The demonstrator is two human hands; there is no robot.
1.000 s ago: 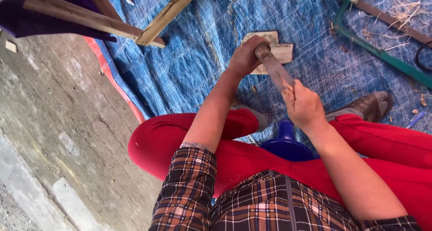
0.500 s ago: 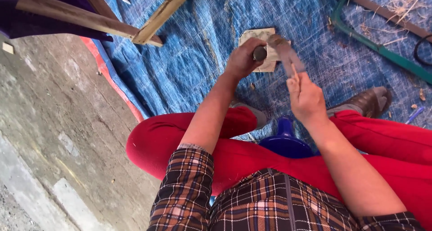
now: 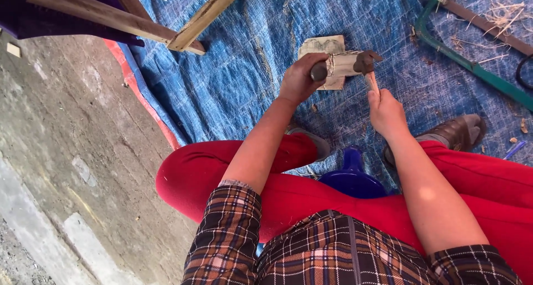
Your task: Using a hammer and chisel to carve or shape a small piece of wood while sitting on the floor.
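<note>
Blue woven plastic tarp (image 3: 233,74): coarse, matt. Mallet (image 3: 345,64): pale rough wood, string-wrapped, dark worn ends. Block (image 3: 322,45) beneath: flat, raw wood. Stool (image 3: 352,179): glossy blue plastic. Floor (image 3: 66,168): rough grey concrete. Shoe (image 3: 458,132): scuffed brown leather.

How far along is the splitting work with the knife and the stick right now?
Done: thin slivers and shavings lie scattered on the blue tarp. In hand: the left hand holds a heavy knife by its handle, blade across the top of a thin stick that the right hand holds upright over a small wooden block. Left: the stick looks unsplit; the cut is hidden.
</note>
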